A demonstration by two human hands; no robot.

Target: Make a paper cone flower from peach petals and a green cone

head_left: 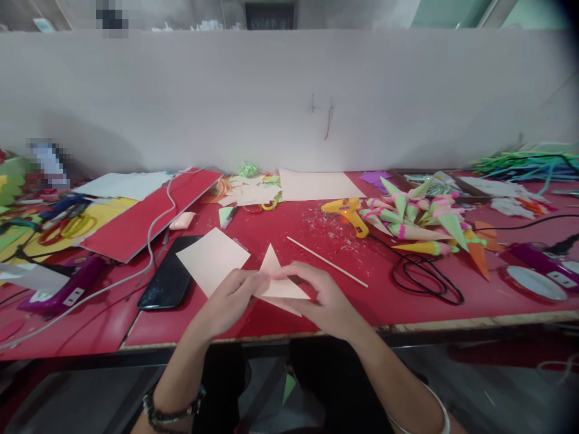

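The person works at a red-topped table [266, 228], both hands close to the middle of its front edge, with a folded cream paper [286, 290] between them. The left hand [231, 296] has its fingers drawn nearly closed on the paper's left side, the thumb lying over it; the right hand [332, 301] is more loosely curved, index fingertip pressing near the centre, thumb lower down by the right-hand point. One corner of the paper points toward the table's back edge, another to the right, and a second layer shows underneath. Shaping this piece by folding or rolling appears to be the step in hand; the next move seems to call for the left pinch to keep the centre fixed while the right fingers guide the loose layer evenly, without creasing it astray. Just left lies a flat cream sheet [211, 256], partly over a black smartphone [165, 283]. A thin wooden stick [328, 261] slants behind the right hand, and toward the table's right end a yellow glue gun [339, 208] rests beside heaped paper cones [412, 233].
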